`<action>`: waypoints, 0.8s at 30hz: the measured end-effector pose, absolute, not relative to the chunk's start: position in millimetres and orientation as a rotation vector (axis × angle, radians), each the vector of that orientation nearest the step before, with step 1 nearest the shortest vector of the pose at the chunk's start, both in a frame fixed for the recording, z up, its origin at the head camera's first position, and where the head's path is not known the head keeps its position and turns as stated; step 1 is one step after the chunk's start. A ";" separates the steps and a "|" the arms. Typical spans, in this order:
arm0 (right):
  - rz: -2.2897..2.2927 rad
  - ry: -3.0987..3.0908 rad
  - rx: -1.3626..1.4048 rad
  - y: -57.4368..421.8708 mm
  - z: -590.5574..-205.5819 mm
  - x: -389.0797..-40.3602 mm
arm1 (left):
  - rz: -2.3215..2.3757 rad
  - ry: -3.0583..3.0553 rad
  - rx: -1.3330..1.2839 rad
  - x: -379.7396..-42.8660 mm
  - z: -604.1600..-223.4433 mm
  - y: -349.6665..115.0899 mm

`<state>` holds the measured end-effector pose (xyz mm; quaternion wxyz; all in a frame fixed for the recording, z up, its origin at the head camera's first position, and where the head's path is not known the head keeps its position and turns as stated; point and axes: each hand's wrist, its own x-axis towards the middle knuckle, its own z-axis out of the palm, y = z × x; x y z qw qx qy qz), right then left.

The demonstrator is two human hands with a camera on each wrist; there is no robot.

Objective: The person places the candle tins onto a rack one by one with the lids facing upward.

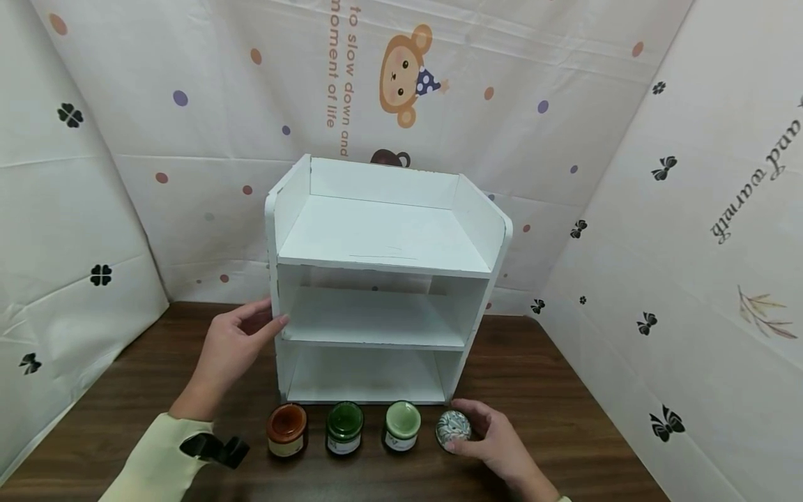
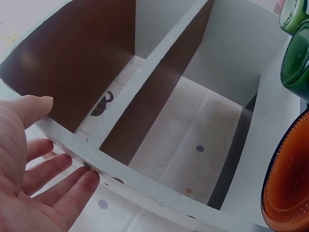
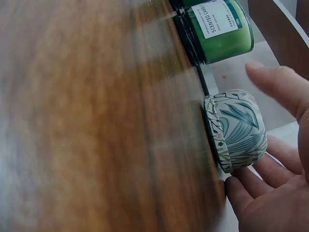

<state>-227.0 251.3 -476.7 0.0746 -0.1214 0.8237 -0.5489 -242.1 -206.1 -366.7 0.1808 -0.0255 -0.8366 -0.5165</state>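
Observation:
A small white shelf unit (image 1: 376, 343) stands on the table. My left hand (image 1: 241, 338) is at its left side panel, thumb over the front edge and fingers along the outside; in the left wrist view the fingertips (image 2: 91, 176) meet the panel's edge. A round tin (image 3: 239, 128) with a blue-green leaf pattern sits on the table before the shelf's right corner. Around it is my right hand (image 1: 492, 439), thumb on the near side and fingers on the far side. The right wrist view shows the thumb raised off the tin and fingers right at its side.
Left of the tin, a light green candle jar (image 1: 403, 422), a dark green jar (image 1: 344, 423) and an orange-brown jar (image 1: 286, 425) stand in a row along the shelf's front. Printed white cloth (image 1: 207, 139) hangs behind the dark wooden table (image 1: 539, 376) and at its sides.

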 end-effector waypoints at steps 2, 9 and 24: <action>-1.636 2.479 -0.363 251.1 -476.6 -227.5 | -1.466 -2.367 -0.070 -241.9 -366.2 -206.1; -1.570 2.519 -0.368 250.4 -476.1 -229.6 | -1.481 -2.376 -0.065 -241.8 -365.5 -206.4; -1.439 2.604 -0.390 250.0 -474.5 -230.5 | -1.474 -2.378 -0.072 -242.9 -365.3 -206.9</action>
